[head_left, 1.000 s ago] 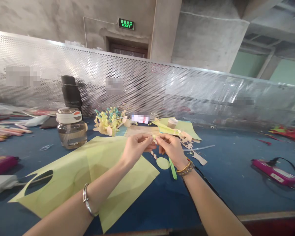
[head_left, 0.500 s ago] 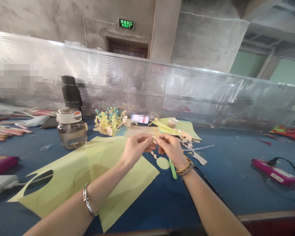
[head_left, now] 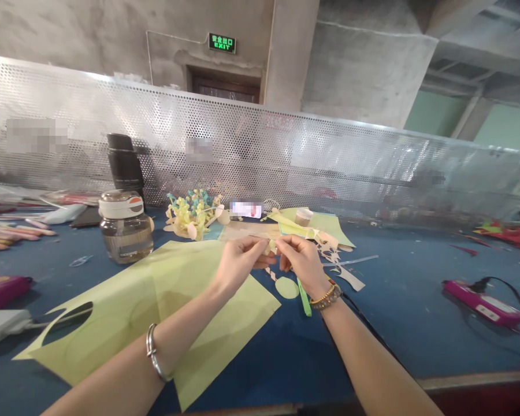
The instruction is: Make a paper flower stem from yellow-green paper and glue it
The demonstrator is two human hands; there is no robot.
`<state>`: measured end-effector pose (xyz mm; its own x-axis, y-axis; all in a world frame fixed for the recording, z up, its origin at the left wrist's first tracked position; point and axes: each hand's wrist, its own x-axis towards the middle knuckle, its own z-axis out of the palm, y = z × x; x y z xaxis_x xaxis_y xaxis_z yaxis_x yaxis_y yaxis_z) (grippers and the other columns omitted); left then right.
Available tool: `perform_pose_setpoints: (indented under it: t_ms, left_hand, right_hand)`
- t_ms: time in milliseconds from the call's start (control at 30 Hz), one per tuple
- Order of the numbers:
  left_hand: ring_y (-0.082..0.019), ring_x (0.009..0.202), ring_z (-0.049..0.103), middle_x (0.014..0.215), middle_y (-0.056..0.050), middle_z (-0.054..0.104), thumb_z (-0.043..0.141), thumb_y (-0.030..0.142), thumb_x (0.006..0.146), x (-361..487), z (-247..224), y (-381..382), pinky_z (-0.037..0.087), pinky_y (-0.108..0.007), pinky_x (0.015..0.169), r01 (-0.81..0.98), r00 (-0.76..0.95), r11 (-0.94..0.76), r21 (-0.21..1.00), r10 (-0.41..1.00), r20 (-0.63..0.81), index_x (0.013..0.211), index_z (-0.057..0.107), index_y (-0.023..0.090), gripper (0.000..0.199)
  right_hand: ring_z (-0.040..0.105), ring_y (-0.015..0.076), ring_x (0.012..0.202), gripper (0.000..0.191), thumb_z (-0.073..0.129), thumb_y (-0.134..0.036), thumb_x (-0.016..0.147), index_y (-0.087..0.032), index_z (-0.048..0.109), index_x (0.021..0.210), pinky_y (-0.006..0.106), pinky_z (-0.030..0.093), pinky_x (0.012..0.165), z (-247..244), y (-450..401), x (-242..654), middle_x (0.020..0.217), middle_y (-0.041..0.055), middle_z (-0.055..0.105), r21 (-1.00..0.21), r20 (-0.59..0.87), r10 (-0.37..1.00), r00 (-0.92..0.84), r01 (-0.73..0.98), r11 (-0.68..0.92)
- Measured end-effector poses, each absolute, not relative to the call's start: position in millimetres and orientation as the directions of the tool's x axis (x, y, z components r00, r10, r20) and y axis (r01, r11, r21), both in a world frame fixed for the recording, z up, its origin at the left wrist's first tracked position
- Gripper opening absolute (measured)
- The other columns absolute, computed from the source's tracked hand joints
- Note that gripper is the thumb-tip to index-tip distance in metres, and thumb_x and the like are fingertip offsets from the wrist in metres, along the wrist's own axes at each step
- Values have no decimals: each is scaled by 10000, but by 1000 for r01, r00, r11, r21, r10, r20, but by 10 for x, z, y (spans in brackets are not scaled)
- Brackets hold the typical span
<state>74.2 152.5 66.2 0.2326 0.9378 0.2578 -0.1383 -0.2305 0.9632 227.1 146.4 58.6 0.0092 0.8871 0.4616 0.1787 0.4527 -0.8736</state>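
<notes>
My left hand point(head_left: 245, 254) and my right hand point(head_left: 300, 254) meet over the middle of the table, thumbs and fingers pinched. Between the fingertips is a small pale yellow piece point(head_left: 271, 247), like a little paper flower; its details are too small to make out. Both hands are closed on it. A large yellow-green sheet point(head_left: 169, 294) with a cut-out hole lies under my left forearm. Just below my right hand lie a round pale green cut-out point(head_left: 287, 288) and a bright green tool point(head_left: 304, 299), whose upper end my hand hides.
Behind my hands stand yellow and blue paper flowers point(head_left: 190, 211) and a small lidded cup point(head_left: 304, 217). A glass jar point(head_left: 126, 231) and black flask point(head_left: 125, 164) are at the left. Paper scraps point(head_left: 351, 278) and a magenta power strip point(head_left: 483, 303) lie right. A perforated metal screen point(head_left: 351, 162) borders the back.
The fingertips have parted slightly, so more of the small yellow piece shows between them. Hands and forearms otherwise stay in place, and the things on the table have not moved.
</notes>
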Motion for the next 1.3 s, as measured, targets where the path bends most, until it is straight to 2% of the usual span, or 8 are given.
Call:
perform_pose_setpoints:
  t_ms: [300, 1033, 1300]
  left_hand:
    - [-174, 702, 706, 783, -72, 737, 679, 353, 736, 749, 656, 1530, 568, -246, 645, -137, 221, -221, 966, 943, 247, 824, 686, 145, 226]
    - [-169, 674, 708, 753, -54, 737, 628, 345, 772, 746, 684, 1499, 560, -225, 607, -112, 198, -256, 960, 941, 274, 792, 649, 160, 188]
    - [-170, 672, 707, 733, -51, 733, 633, 347, 778, 741, 693, 1493, 561, -234, 620, -115, 216, -251, 961, 938, 271, 811, 650, 156, 195]
  right_hand:
    - [478, 92, 368, 257, 582, -401, 818, -174, 601, 698, 208, 390, 413, 593, 1459, 2269, 410, -43, 530, -875, 462, 887, 8, 168, 454]
    - [482, 91, 382, 274, 577, -406, 817, -179, 609, 668, 209, 389, 406, 630, 1434, 2269, 445, -32, 546, -884, 452, 892, 0, 139, 447]
    - [477, 94, 373, 240, 585, -386, 820, -180, 624, 703, 222, 395, 414, 593, 1461, 2275, 419, -35, 534, -865, 462, 886, -30, 206, 458]
